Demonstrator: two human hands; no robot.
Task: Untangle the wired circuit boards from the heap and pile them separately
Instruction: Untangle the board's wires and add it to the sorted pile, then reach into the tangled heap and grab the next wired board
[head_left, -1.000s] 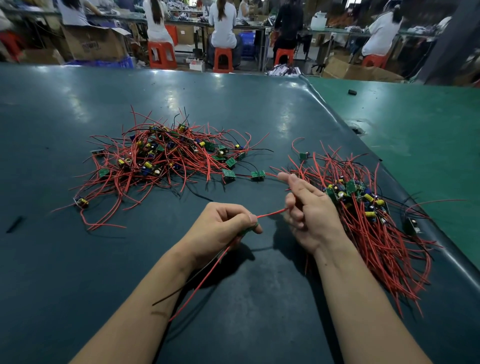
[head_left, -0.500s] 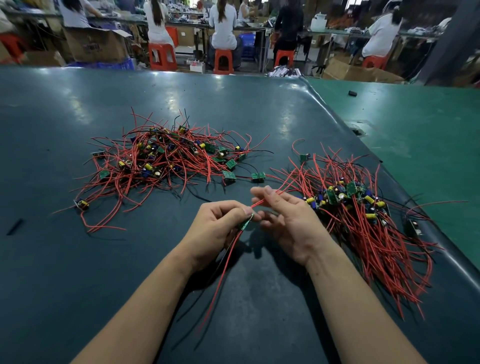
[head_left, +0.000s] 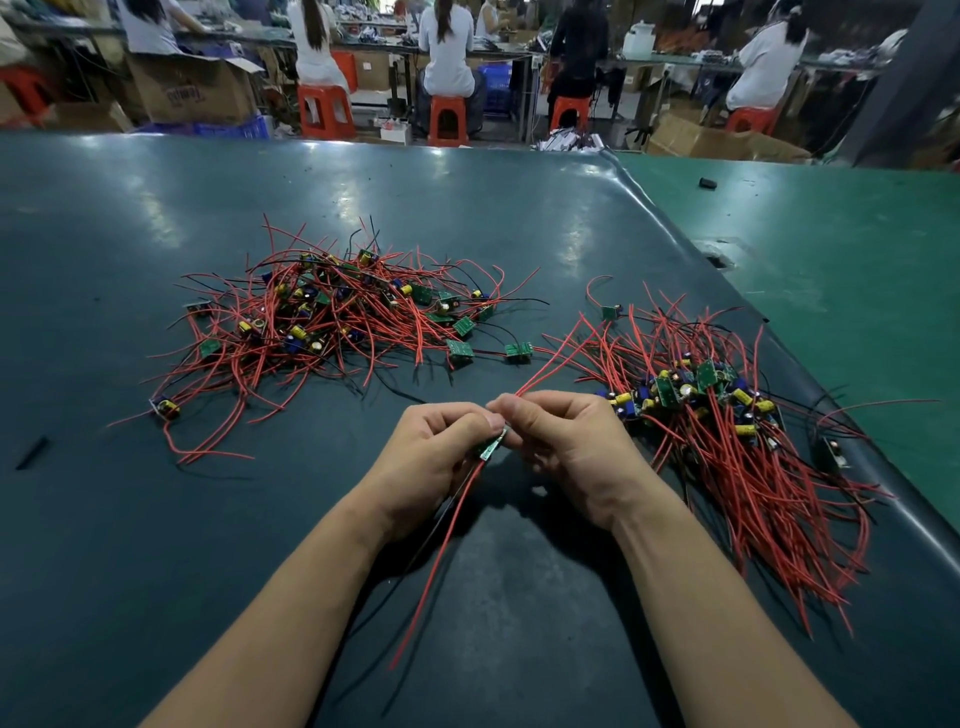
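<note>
Hands: while close together, left hand (head_left: 434, 457) pinching small green board (head_left: 493, 446), right hand (head_left: 569, 447) pinching red wire (head_left: 550, 366).
Heaps: tangled heap (head_left: 332, 317) left, sorted pile (head_left: 727, 431) right, on surface (head_left: 104, 519).

The one camera is sitting on my head, looking forward and down across the dark table (head_left: 156, 519), taking in my hands close below and seated workers far beyond.

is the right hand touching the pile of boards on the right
Apart. The head view shows bare dark table between the right hand and the pile of red-wired green circuit boards; the hand pinches only red wires running up from its fingertips.
</note>
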